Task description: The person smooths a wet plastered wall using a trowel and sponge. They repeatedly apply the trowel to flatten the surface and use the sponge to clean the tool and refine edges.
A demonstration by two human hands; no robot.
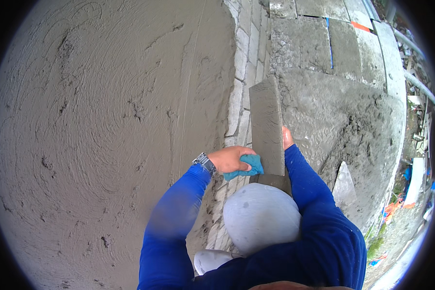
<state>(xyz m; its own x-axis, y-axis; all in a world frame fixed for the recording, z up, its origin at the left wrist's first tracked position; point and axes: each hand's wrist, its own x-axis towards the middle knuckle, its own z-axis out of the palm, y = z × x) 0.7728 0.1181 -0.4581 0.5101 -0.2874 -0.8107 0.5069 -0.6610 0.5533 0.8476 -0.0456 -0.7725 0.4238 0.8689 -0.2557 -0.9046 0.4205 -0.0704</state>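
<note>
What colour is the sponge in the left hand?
The sponge gripped by the left hand is teal blue, seen best in the head view.

We saw rough, matt wet plaster (101, 125) swirled on the wall, a soft blue sponge (246, 166) in our left hand (232, 158), a cement-coated board (267, 128), and a metal wristwatch (204, 162).

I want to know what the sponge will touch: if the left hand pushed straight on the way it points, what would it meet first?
The left hand, holding a blue sponge, points right toward the grey mortar-coated board. It would likely meet the board's edge first; the sponge looks already against it, though depth is unclear.
</note>
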